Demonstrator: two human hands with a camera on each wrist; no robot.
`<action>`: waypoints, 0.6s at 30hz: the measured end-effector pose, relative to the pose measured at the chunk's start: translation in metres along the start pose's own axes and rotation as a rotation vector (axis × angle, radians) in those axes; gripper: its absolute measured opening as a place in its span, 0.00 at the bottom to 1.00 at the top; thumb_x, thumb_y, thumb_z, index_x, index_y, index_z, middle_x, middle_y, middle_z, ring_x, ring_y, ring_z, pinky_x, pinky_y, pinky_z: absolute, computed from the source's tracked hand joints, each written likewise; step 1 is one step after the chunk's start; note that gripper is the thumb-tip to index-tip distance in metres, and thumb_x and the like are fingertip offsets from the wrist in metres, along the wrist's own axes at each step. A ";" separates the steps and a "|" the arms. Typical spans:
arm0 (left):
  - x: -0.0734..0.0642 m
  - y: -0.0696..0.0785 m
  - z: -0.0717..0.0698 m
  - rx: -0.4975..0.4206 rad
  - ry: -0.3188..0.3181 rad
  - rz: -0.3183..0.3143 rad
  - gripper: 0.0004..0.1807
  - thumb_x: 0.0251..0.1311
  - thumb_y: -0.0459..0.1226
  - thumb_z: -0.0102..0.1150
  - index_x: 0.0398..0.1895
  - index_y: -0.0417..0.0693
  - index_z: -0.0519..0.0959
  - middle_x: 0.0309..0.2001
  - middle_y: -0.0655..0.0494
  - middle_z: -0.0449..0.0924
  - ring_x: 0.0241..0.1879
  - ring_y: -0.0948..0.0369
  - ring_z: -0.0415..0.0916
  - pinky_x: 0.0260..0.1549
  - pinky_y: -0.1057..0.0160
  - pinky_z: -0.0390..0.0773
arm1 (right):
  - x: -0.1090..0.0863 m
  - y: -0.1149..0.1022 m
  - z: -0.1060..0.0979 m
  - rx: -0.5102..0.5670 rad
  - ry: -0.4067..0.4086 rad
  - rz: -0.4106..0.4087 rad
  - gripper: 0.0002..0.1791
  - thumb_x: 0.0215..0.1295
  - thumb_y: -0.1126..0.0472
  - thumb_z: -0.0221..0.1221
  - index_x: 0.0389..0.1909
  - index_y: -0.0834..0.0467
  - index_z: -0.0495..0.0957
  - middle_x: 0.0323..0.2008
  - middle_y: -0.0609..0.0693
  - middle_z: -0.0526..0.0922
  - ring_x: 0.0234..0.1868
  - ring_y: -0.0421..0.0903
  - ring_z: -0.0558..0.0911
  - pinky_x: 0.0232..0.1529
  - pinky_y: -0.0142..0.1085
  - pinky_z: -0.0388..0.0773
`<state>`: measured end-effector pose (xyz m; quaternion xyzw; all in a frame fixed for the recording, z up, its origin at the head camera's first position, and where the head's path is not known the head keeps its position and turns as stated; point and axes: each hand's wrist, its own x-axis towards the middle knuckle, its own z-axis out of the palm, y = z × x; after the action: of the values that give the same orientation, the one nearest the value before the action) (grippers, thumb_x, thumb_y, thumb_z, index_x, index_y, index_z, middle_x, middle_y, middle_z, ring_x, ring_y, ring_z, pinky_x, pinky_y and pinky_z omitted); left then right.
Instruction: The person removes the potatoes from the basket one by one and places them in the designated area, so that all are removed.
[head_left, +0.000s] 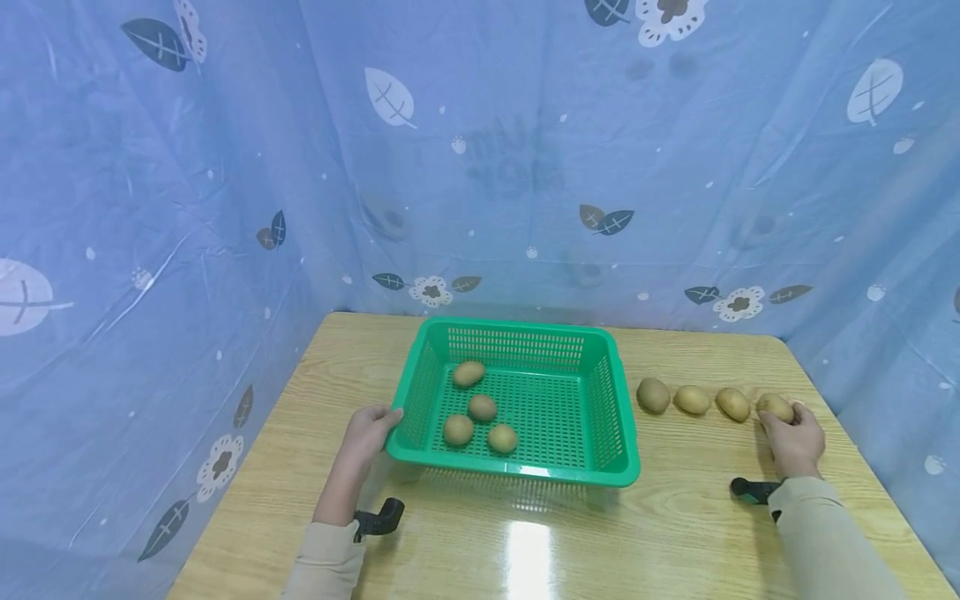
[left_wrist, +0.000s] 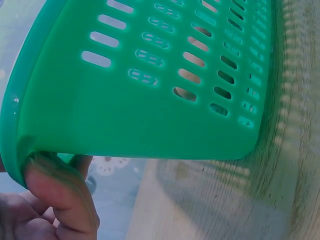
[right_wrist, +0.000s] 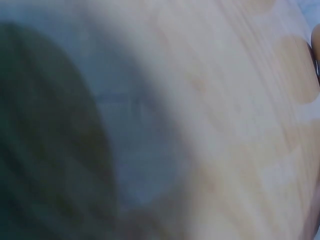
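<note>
A green plastic basket (head_left: 517, 477) with slotted walls stands on the table, holding several potatoes (head_left: 482, 407). My left hand (head_left: 369, 429) grips its rim at the near left corner. In the left wrist view, the fingers of that hand (left_wrist: 62, 197) are bent about the rim beside the slotted wall (left_wrist: 135, 122). To the right of the basket, several potatoes lie in a row, among them a browner one (head_left: 653, 395) closest to the basket. At the row's right end, my right hand (head_left: 797, 440) holds a yellowish potato (head_left: 776, 407) between thumb and fingers. Blur fills much of the right wrist view.
The wooden table (head_left: 660, 542) reaches back to a blue patterned curtain (head_left: 480, 208), which hangs behind it and along both sides. A dark wrist mount (head_left: 380, 517) sticks out from the left sleeve, and another (head_left: 752, 491) from the right sleeve.
</note>
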<state>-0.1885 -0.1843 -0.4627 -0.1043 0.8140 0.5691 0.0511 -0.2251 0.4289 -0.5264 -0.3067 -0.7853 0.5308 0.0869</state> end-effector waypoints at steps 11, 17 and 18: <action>-0.002 0.001 0.001 0.000 0.002 -0.004 0.21 0.70 0.41 0.46 0.53 0.31 0.75 0.41 0.41 0.82 0.35 0.62 0.80 0.38 0.63 0.78 | -0.008 0.000 -0.009 0.050 0.016 0.025 0.45 0.67 0.47 0.50 0.74 0.56 0.35 0.75 0.54 0.38 0.75 0.51 0.43 0.73 0.42 0.48; -0.002 0.001 0.000 -0.010 0.004 -0.003 0.21 0.70 0.40 0.46 0.53 0.30 0.74 0.42 0.40 0.81 0.35 0.61 0.80 0.37 0.64 0.78 | -0.019 -0.008 -0.009 -0.018 0.033 -0.093 0.42 0.69 0.47 0.46 0.75 0.55 0.36 0.75 0.55 0.39 0.75 0.56 0.45 0.71 0.49 0.49; -0.002 0.001 0.000 -0.012 0.006 -0.002 0.21 0.70 0.40 0.46 0.53 0.30 0.74 0.42 0.40 0.81 0.35 0.61 0.80 0.38 0.63 0.78 | -0.022 -0.010 -0.009 -0.020 0.031 -0.108 0.41 0.69 0.47 0.46 0.75 0.55 0.37 0.76 0.54 0.40 0.75 0.55 0.45 0.71 0.49 0.49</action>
<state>-0.1874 -0.1834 -0.4612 -0.1069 0.8108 0.5735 0.0486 -0.2074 0.4213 -0.5094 -0.2728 -0.8045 0.5126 0.1248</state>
